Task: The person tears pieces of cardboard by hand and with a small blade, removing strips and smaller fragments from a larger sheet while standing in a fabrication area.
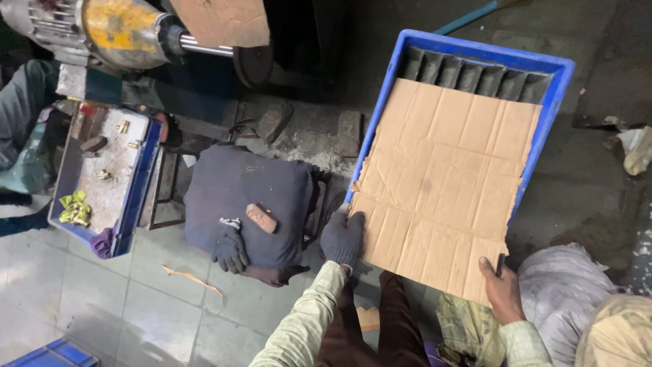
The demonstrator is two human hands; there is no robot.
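A blue plastic crate (557, 81) is tilted up in front of me, and a torn sheet of brown cardboard (445, 183) lies over its opening. My left hand (343, 238), in a dark knit glove, grips the near left corner of the cardboard and crate. My bare right hand (501, 289) grips the near right edge, thumb on top of the cardboard. Dark ribbed walls of the crate show at its far end.
A stool with a dark blue cushion (244, 197) carries a spare dark glove (229, 250) and a small brown block (261, 217). A blue tray (139, 183) of small metal parts sits left, below a yellow-and-grey machine (122, 27). A grey sack (564, 292) lies right.
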